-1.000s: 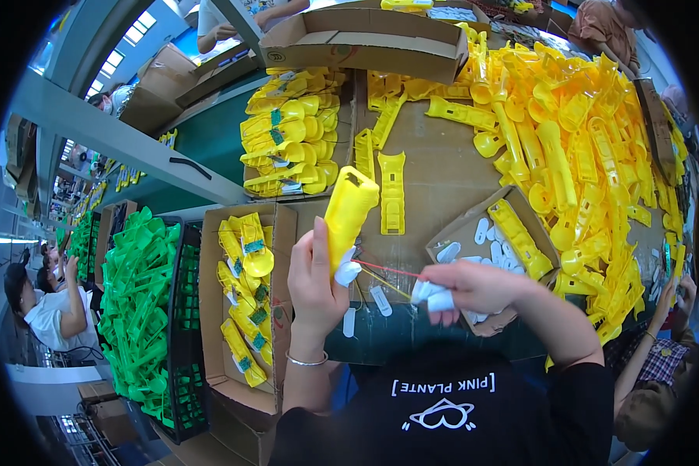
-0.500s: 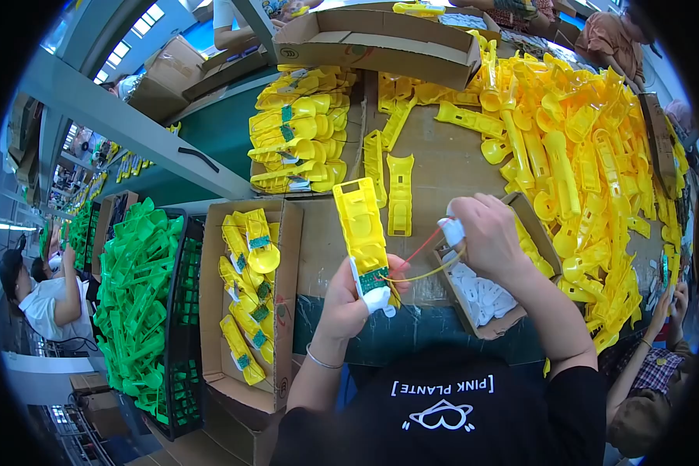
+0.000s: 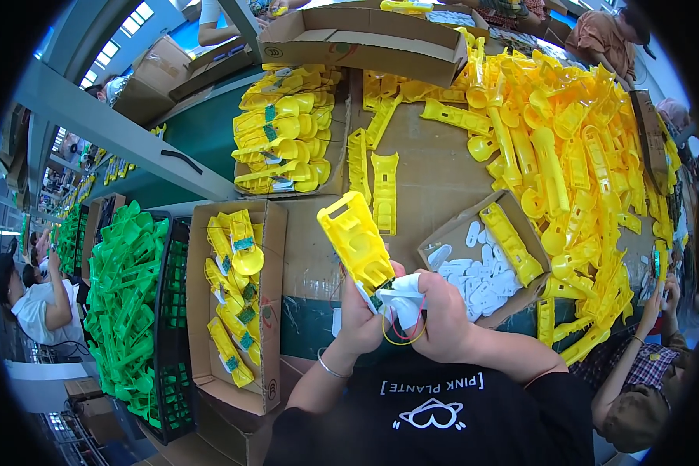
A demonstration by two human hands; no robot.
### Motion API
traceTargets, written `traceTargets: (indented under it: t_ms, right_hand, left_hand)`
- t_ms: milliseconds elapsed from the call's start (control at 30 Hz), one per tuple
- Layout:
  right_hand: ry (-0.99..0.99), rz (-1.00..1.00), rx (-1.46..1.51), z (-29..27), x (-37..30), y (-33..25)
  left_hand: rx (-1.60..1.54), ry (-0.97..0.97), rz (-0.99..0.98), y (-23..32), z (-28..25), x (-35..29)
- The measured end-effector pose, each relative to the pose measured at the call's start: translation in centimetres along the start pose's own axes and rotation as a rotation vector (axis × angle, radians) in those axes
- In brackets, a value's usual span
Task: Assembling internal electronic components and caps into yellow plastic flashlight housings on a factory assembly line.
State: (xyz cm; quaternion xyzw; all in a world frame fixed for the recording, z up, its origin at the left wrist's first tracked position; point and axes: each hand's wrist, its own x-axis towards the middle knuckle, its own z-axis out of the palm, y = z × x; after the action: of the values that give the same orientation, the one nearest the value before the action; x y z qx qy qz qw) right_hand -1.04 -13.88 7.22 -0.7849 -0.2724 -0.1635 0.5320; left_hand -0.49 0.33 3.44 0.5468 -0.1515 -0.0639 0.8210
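My left hand (image 3: 359, 325) is closed around the lower end of a long yellow plastic housing (image 3: 357, 239), which tilts up to the left. A small green circuit board (image 3: 374, 300) shows at that lower end, partly covered by fingers. My right hand (image 3: 449, 320) pinches a white plastic piece (image 3: 405, 298) against the same end. Thin red and yellow wires (image 3: 402, 342) loop down between the hands. Right beside my right hand stands a small cardboard box (image 3: 443, 237) holding white oval plastic pieces (image 3: 480, 272) and one yellow housing (image 3: 511, 245).
A cardboard box (image 3: 274, 311) of yellow parts with boards stands left, next to a black crate (image 3: 180, 311) of green parts (image 3: 124, 311). Yellow parts (image 3: 575, 155) are heaped at right. More assembled yellow pieces (image 3: 287, 128) lie behind. A co-worker's hands (image 3: 664, 295) work at far right.
My right hand has come down and left with the white piece, meeting the housing's lower end. The wires, stretched between the hands before, now hang in a loop. The housing tilts further left.
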Motion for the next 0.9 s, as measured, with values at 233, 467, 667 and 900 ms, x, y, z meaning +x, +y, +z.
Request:
traceTargets:
  t_ms: [233,467,667,900]
  right_hand:
    - [0.027,0.013,-0.048,0.3,-0.2,-0.4]
    - [0.048,-0.017,-0.068,1.0,-0.9,1.1]
    - [0.054,-0.044,0.035,1.1,-0.5,1.9]
    - [0.025,-0.131,0.054,0.4,-0.1,1.9]
  left_hand:
    - [0.066,0.001,0.089,-0.8,0.1,-0.2]
    - [0.255,0.029,0.108,-1.0,-0.1,0.0]
    - [0.074,0.005,-0.013,-1.1,-0.3,-0.2]
    - [-0.019,-0.091,-0.048,-0.7,-0.6,0.1]
